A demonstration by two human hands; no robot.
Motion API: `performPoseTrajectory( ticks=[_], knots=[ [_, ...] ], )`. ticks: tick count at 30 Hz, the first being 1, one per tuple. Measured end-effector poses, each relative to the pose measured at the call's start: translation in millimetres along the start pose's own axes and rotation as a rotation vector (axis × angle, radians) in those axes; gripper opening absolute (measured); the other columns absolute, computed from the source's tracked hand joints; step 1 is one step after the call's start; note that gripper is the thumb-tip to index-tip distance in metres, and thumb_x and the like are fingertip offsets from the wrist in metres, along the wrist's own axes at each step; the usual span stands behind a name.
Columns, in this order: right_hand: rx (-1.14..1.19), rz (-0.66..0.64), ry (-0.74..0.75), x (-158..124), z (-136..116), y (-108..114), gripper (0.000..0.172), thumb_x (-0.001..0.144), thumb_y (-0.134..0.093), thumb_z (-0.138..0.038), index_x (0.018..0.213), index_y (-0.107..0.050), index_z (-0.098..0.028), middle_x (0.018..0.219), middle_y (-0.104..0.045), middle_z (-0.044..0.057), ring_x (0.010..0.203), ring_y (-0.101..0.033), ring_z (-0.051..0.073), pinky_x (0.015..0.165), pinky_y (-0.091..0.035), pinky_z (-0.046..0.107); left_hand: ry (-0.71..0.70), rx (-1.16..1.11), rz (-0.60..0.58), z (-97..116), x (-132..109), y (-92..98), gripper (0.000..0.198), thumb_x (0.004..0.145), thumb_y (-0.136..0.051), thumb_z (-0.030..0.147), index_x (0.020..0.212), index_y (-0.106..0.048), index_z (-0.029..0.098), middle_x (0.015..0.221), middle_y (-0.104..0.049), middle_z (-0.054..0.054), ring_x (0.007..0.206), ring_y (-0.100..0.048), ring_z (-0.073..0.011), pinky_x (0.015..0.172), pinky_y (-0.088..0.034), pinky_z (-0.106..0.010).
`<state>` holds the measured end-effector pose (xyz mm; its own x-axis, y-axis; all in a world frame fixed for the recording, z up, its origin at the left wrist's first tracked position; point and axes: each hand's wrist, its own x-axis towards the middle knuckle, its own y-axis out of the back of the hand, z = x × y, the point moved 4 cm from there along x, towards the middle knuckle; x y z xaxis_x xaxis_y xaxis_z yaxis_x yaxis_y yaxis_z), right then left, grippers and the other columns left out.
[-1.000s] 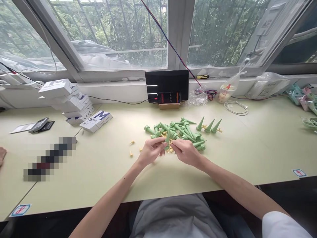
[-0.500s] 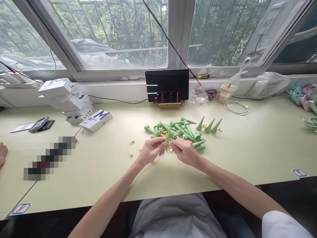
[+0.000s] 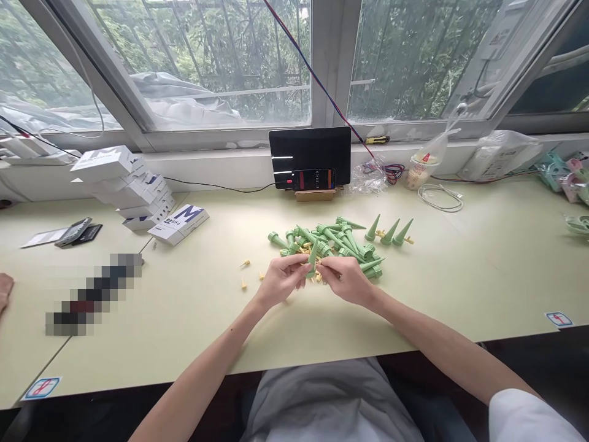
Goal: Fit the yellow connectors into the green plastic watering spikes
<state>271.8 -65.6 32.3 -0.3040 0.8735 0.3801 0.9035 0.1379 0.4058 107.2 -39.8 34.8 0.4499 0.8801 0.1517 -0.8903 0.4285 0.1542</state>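
My left hand (image 3: 278, 281) pinches a green plastic cone spike (image 3: 313, 255), point up, just in front of a heap of the same green spikes (image 3: 335, 242). My right hand (image 3: 347, 280) meets it from the right, fingers closed on the spike's lower end; whether a small yellow part sits between them I cannot make out. Three assembled spikes (image 3: 390, 232) stand upright at the heap's right edge. A few small yellow pieces (image 3: 243, 274) lie loose on the table to the left of my hands.
A dark tablet (image 3: 310, 156) with a phone (image 3: 313, 180) on a wooden stand sits behind the heap. White boxes (image 3: 126, 187) are stacked at the left. A bagged cup (image 3: 421, 169) and a white cable (image 3: 439, 197) lie at the right. Another person's hand (image 3: 4, 288) shows at the left edge.
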Motion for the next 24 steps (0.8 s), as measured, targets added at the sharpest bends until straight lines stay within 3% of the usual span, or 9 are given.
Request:
performPoseTrajectory(
  ticks=[2,4,10,12,14,20,22,24],
  knots=[
    [-0.168,0.04,0.15,-1.6,-3.6,0.6,0.037,0.099,-0.044,-0.039,0.068,-0.051,-0.02,0.062,-0.052,0.002,0.056,-0.045,0.013,0.055,-0.036,0.026,-0.002,-0.006,-0.005,0.9,-0.2,-0.4,0.028,0.087,-0.067,0.041,0.09,-0.072,0.014,0.056,-0.057,0.0,0.048,-0.052,-0.0106,0.048,-0.046,-0.024],
    [-0.18,0.048,0.152,-1.6,-4.1,0.9,0.037,0.099,-0.044,-0.038,0.068,-0.05,-0.02,0.061,-0.051,0.002,0.055,-0.044,0.013,0.055,-0.036,0.026,-0.011,0.007,-0.008,1.8,-0.4,-0.6,0.028,0.088,-0.066,0.041,0.088,-0.072,0.014,0.056,-0.058,0.0,0.048,-0.052,-0.0106,0.048,-0.046,-0.024],
    [0.48,-0.127,-0.386,0.9,5.8,-6.0,0.038,0.092,-0.056,-0.051,0.071,-0.055,-0.019,0.055,-0.049,-0.005,0.035,-0.035,0.006,0.032,-0.029,0.022,-0.013,0.04,-0.009,-1.1,-0.2,-0.9,0.027,0.088,-0.066,0.04,0.089,-0.072,0.014,0.057,-0.058,0.0,0.048,-0.053,-0.0107,0.049,-0.047,-0.023],
    [0.578,-0.144,-0.446,0.9,6.5,-7.8,0.039,0.088,-0.06,-0.052,0.071,-0.055,-0.018,0.056,-0.048,-0.005,0.034,-0.032,0.005,0.031,-0.028,0.022,-0.019,0.043,0.0,-2.3,0.0,-0.5,0.026,0.087,-0.066,0.04,0.089,-0.072,0.014,0.057,-0.058,0.0,0.049,-0.054,-0.0108,0.049,-0.048,-0.023],
    [0.493,-0.116,-0.397,1.2,6.5,-7.0,0.039,0.091,-0.057,-0.052,0.07,-0.055,-0.018,0.055,-0.048,-0.005,0.035,-0.034,0.006,0.032,-0.029,0.022,-0.014,0.044,0.01,-3.3,0.0,0.2,0.026,0.087,-0.067,0.039,0.089,-0.072,0.014,0.057,-0.058,0.0,0.048,-0.054,-0.0107,0.048,-0.047,-0.023],
    [-0.103,0.074,0.095,-0.3,-7.3,-0.9,0.039,0.098,-0.046,-0.038,0.063,-0.046,-0.02,0.06,-0.05,0.001,0.056,-0.044,0.013,0.056,-0.039,0.027,-0.006,0.018,-0.009,-2.9,-0.2,0.9,0.026,0.089,-0.065,0.039,0.089,-0.071,0.013,0.056,-0.057,0.0,0.047,-0.052,-0.01,0.048,-0.046,-0.023],
    [-0.065,0.057,0.048,0.3,-6.9,-1.0,0.039,0.097,-0.046,-0.039,0.063,-0.046,-0.02,0.059,-0.049,0.0,0.054,-0.044,0.012,0.053,-0.038,0.026,-0.004,0.021,-0.01,-3.1,0.0,0.9,0.026,0.089,-0.065,0.039,0.089,-0.071,0.013,0.057,-0.058,0.0,0.047,-0.052,-0.01,0.048,-0.046,-0.023],
    [0.117,-0.009,-0.135,1.7,-2.2,-2.4,0.038,0.096,-0.049,-0.043,0.065,-0.049,-0.02,0.056,-0.048,-0.001,0.045,-0.041,0.01,0.044,-0.035,0.025,-0.004,0.034,-0.006,-3.8,0.3,1.0,0.026,0.088,-0.066,0.038,0.09,-0.071,0.013,0.057,-0.058,0.0,0.047,-0.053,-0.0102,0.048,-0.047,-0.023]
  ],
)
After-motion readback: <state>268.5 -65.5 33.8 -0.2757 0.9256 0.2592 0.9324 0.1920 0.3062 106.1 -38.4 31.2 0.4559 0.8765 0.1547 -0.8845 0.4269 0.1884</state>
